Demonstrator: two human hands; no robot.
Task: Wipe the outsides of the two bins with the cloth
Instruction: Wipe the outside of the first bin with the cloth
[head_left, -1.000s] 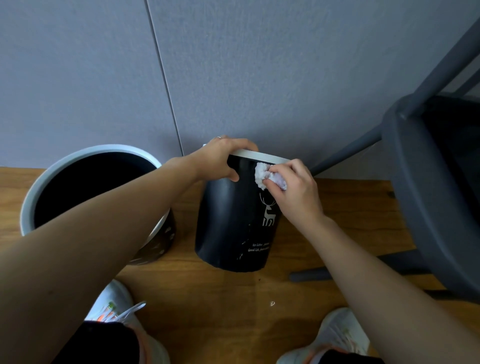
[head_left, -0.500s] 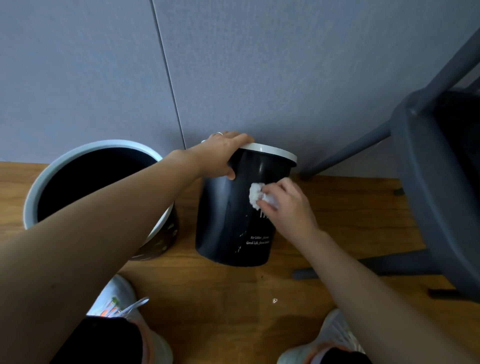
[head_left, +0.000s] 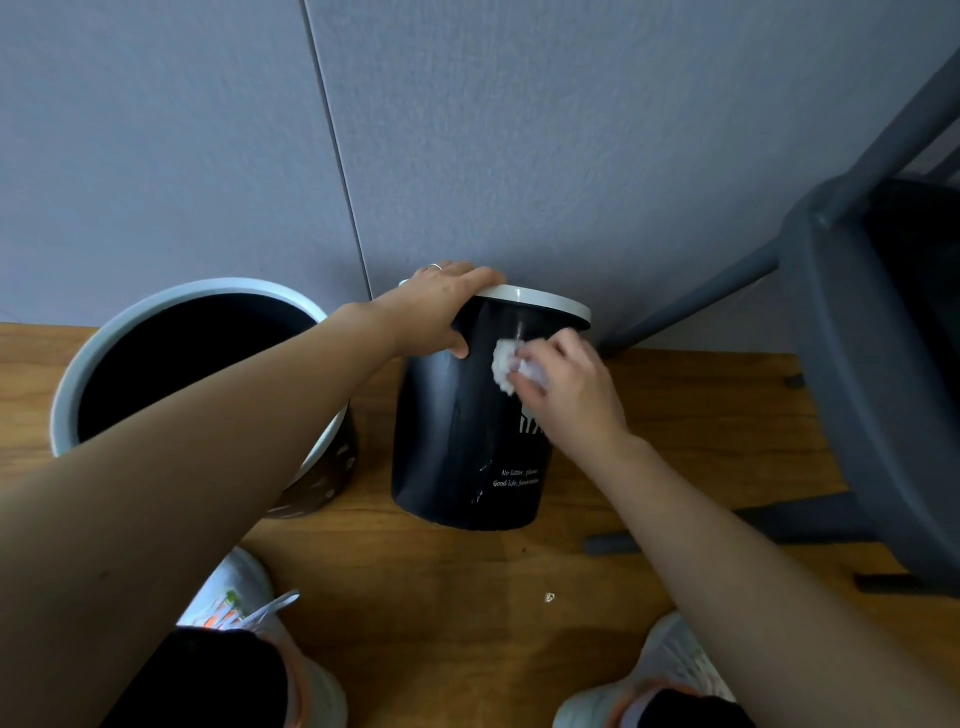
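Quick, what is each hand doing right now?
Left hand: grips the rim of the black bin, steadying it.
Right hand: holds the white cloth against the bin's side.

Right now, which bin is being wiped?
The smaller black bin with white lettering: left hand grips its rim, right hand presses the cloth against it. The wider bin is untouched.

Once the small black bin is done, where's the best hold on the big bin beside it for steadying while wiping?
Probably the pale rim of the larger bin, taken from above with fingers hooked over the edge. It stands upright and open-topped, and its round wall looks too wide for one hand. The left hand holds the small bin likewise.
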